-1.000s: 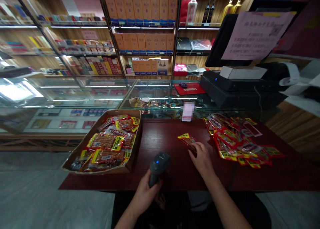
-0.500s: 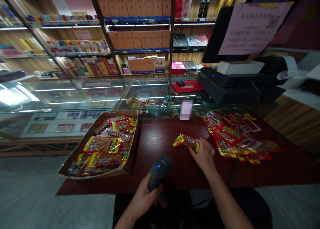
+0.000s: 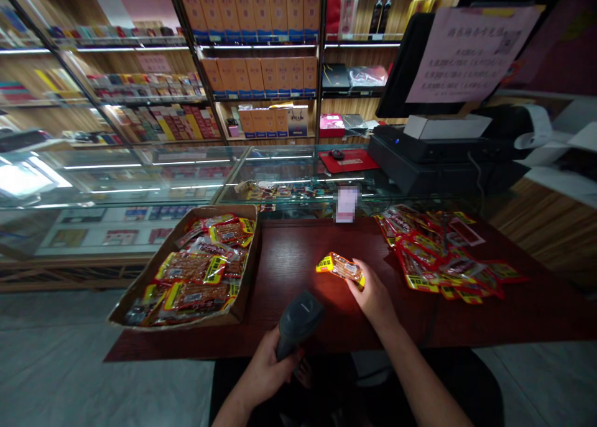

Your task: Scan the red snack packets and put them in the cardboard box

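Note:
My left hand [image 3: 270, 363] is wrapped round the handle of a dark barcode scanner [image 3: 301, 318] just above the table's front edge. The scanner's head points away from me, toward the snack packet. In my right hand [image 3: 374, 295] is a red and yellow snack packet [image 3: 344, 266], pinched at its right end between thumb and fingers. Light from the scanner falls on the packet and on the table around it. To the right lies a loose pile of similar packets [image 3: 433, 259]. An open cardboard box [image 3: 247, 290] with more such packets stands on the left.
The dark red wooden table [image 3: 289, 247] meets a glass display counter [image 3: 280, 160] at the back. A monitor with a paper sheet [image 3: 471, 54] stands on a black base [image 3: 420, 160] at the back right. A mouse [image 3: 336, 155] rests on a red pad [image 3: 357, 161].
The scanner's light has come on, brightening the packet and nearby table. My right hand has shifted slightly left with the packet, and the scanner head has tipped a little.

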Tool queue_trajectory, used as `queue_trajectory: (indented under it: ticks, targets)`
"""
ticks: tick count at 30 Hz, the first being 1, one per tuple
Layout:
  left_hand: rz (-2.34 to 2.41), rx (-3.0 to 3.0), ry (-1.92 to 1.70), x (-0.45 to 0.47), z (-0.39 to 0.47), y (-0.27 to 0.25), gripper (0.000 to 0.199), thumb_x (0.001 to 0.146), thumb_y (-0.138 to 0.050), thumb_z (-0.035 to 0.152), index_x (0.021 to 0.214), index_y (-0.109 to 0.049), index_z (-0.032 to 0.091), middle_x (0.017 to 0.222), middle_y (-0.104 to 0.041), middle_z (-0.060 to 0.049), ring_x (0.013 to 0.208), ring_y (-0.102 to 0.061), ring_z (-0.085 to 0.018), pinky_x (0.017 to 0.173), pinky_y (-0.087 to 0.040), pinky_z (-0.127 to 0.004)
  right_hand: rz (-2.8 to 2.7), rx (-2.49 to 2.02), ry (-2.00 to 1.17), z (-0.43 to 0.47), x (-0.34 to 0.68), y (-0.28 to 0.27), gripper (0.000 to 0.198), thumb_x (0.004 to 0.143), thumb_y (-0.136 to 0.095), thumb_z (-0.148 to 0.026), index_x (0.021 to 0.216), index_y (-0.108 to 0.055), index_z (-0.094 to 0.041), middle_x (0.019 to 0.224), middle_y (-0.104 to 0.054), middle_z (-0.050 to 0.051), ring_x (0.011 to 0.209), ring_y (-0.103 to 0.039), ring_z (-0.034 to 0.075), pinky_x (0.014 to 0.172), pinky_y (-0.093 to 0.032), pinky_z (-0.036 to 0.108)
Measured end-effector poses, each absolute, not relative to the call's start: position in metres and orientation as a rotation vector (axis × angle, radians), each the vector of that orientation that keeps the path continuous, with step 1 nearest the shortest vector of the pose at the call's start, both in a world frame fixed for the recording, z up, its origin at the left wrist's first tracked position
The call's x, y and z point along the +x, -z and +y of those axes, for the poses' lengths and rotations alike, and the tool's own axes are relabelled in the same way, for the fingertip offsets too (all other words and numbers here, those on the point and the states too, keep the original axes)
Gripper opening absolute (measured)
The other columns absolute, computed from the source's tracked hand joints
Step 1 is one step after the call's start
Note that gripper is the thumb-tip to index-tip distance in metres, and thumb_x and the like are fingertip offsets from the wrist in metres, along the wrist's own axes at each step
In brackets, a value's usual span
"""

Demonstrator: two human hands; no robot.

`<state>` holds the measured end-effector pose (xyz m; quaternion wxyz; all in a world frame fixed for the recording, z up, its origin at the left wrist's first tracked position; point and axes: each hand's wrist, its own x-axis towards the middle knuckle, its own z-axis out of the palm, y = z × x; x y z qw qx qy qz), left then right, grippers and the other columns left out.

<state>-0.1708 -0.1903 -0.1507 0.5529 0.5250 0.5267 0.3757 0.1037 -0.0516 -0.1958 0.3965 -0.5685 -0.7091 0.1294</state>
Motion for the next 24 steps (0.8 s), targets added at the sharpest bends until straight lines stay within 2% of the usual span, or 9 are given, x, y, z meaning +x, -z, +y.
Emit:
queue_trajectory:
  ticks: [5, 11, 14, 18, 22, 24]
  targets:
    - [1.228, 1.246, -0.852, -0.171, -0.189, 0.146, 0.018, 0.084, -0.069, 0.032, 0.080, -0.057, 0.018, 0.056, -0.048, 0.007, 0.046, -0.044, -0.008, 0.045, -0.037, -0.018, -1.801, -1.400, -0.300, -0.051, 0.104, 0.200, 0.046, 0.098, -0.055, -0.032, 0.142, -0.055, -0.017, 0.139, -0.069, 0.018, 0.125, -0.070, 0.029, 0.108, -0.056, 0.046]
    - [1.211, 1.232, -0.894, -0.172, -0.190, 0.149, 0.010, 0.079, -0.069, 0.023, 0.084, -0.062, 0.017, 0.058, -0.049, 0.007, 0.047, -0.044, -0.008, 0.045, -0.037, -0.018, -1.738, -1.481, -0.490, -0.056, 0.101, 0.185, 0.046, 0.095, -0.057, -0.040, 0.136, -0.058, -0.020, 0.134, -0.071, 0.015, 0.123, -0.069, 0.031, 0.108, -0.055, 0.051]
    - [1.219, 1.171, -0.955, -0.170, -0.193, 0.152, 0.016, 0.079, -0.074, 0.023, 0.091, -0.068, 0.016, 0.062, -0.052, 0.006, 0.049, -0.045, -0.009, 0.047, -0.040, -0.019, -1.581, -1.483, -0.649, -0.058, 0.096, 0.179, 0.049, 0.088, -0.065, -0.048, 0.130, -0.060, -0.022, 0.124, -0.075, 0.013, 0.111, -0.073, 0.030, 0.101, -0.059, 0.049]
    - [1.252, 1.045, -1.049, -0.168, -0.195, 0.158, 0.031, 0.080, -0.082, 0.032, 0.104, -0.070, 0.016, 0.063, -0.055, 0.005, 0.050, -0.047, -0.009, 0.049, -0.043, -0.020, -1.291, -1.355, -1.014, -0.033, 0.066, 0.169, 0.065, 0.075, -0.079, -0.056, 0.127, -0.058, -0.024, 0.114, -0.077, 0.009, 0.080, -0.075, 0.024, 0.076, -0.065, 0.042]
    - [1.250, 0.971, -1.099, -0.167, -0.196, 0.164, 0.040, 0.080, -0.083, 0.041, 0.108, -0.069, 0.016, 0.063, -0.054, 0.007, 0.048, -0.045, -0.009, 0.049, -0.042, -0.021, -1.283, -1.055, -1.250, 0.020, -0.019, 0.128, 0.070, 0.062, -0.089, -0.052, 0.118, -0.059, -0.023, 0.114, -0.076, 0.010, 0.087, -0.075, 0.024, 0.072, -0.066, 0.039]
    - [1.246, 0.964, -1.124, -0.167, -0.197, 0.166, 0.042, 0.080, -0.084, 0.043, 0.108, -0.068, 0.016, 0.063, -0.053, 0.007, 0.049, -0.045, -0.009, 0.049, -0.042, -0.021, -1.383, -0.960, -1.322, 0.046, -0.077, 0.099, 0.071, 0.067, -0.087, -0.051, 0.125, -0.057, -0.022, 0.118, -0.075, 0.009, 0.090, -0.075, 0.023, 0.076, -0.066, 0.038]
